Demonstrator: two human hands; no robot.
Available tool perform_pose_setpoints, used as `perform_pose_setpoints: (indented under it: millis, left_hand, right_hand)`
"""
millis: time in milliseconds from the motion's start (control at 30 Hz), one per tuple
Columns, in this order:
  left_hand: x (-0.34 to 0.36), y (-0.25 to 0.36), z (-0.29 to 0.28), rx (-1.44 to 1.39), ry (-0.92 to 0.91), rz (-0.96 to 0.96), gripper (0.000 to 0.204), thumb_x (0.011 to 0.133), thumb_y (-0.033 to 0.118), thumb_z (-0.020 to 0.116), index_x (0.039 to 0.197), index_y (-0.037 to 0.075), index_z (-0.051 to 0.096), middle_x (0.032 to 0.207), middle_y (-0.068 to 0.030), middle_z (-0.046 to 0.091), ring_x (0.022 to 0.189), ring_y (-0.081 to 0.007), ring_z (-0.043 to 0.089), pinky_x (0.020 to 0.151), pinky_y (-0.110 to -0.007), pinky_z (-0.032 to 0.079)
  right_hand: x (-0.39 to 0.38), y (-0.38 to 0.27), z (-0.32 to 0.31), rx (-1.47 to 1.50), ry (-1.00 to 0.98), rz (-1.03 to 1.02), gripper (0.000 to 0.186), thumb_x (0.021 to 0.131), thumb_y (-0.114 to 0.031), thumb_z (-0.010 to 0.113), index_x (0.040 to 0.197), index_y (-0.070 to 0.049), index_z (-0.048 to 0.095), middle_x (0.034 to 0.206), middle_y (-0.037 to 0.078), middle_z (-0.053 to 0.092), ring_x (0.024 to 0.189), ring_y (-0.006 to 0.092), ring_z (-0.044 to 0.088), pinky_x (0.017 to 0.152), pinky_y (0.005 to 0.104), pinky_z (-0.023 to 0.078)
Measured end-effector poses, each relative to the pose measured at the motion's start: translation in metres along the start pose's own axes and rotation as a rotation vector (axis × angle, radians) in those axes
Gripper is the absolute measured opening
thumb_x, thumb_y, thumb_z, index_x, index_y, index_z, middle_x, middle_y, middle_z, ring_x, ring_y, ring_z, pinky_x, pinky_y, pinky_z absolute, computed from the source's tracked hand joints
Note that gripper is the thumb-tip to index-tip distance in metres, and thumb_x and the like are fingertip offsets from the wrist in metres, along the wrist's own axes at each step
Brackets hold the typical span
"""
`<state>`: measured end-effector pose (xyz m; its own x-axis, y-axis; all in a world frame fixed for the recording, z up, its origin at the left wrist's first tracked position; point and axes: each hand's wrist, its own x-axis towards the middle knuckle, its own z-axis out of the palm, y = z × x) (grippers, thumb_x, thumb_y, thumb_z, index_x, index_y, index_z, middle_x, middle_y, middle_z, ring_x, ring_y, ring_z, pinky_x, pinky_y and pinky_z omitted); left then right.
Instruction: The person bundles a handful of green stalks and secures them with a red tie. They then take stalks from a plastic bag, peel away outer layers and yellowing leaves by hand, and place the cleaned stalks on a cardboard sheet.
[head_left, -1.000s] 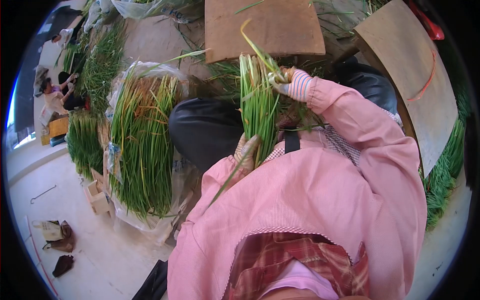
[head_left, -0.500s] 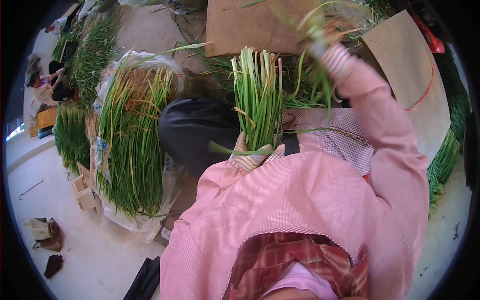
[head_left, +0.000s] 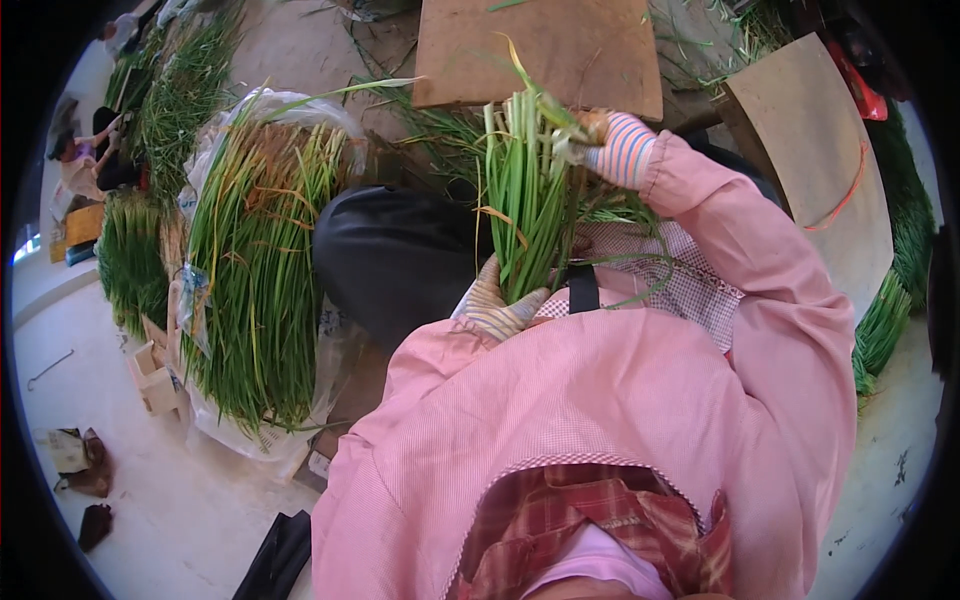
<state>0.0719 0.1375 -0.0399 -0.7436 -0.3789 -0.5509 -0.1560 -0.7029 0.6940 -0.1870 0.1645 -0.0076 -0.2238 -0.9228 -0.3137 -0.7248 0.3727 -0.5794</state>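
Observation:
My left hand (head_left: 500, 308), in a striped glove, is wrapped round the lower part of a bunch of green chives (head_left: 527, 220) in front of my lap. The bunch stands nearly upright, its pale cut stalk ends at the top. At the upper right of the bunch is my right hand (head_left: 622, 150), in a striped glove with bare fingertips. Its fingers are closed on a yellowish chive leaf (head_left: 545, 100) beside the stalk ends. How many leaves they pinch is hidden.
A big heap of chives (head_left: 265, 270) lies on clear plastic at my left. Ahead is a brown board (head_left: 535, 50), with loose leaves around it. A second board (head_left: 815, 130) leans at the right, more chives (head_left: 880, 335) beyond. Another person (head_left: 85, 165) sits far left.
My right hand has come down and left from beyond the bunch, where it held trailing leaves, to the stalk ends. The bunch has shifted slightly right and tilted.

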Motion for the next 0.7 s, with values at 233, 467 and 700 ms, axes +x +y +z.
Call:
perform_pose_setpoints:
  millis: [233,467,700]
  left_hand:
    - [0.016,-0.016,-0.006,0.353,-0.177,0.131,0.064,0.068,-0.011,0.061,0.123,0.008,0.034,0.116,-0.0074,0.048,0.106,-0.0171,0.048,0.089,-0.029,0.041]
    - [0.008,-0.004,0.003,0.463,-0.190,0.100,0.065,0.070,-0.011,0.057,0.126,0.006,0.030,0.116,-0.0090,0.048,0.108,-0.0169,0.047,0.091,-0.026,0.037]
    - [0.010,-0.013,-0.005,0.261,-0.231,0.143,0.062,0.070,-0.010,0.058,0.124,0.005,0.033,0.116,-0.0081,0.048,0.107,-0.0158,0.047,0.091,-0.027,0.037]
  right_hand:
    - [0.006,0.106,-0.069,0.260,0.675,0.091,0.019,0.084,-0.018,0.049,0.096,-0.005,0.054,0.078,0.013,0.057,0.064,0.0244,0.056,0.063,0.0354,0.049]
    - [0.007,-0.020,-0.020,-0.683,0.103,-0.142,0.038,0.070,-0.033,0.061,0.098,-0.008,0.058,0.085,0.014,0.059,0.082,0.0301,0.056,0.073,0.0375,0.044]
    - [0.032,-0.028,-0.006,-0.629,-0.379,-0.093,0.033,0.076,-0.028,0.058,0.100,-0.005,0.056,0.084,0.011,0.061,0.076,0.0259,0.057,0.070,0.0322,0.044]
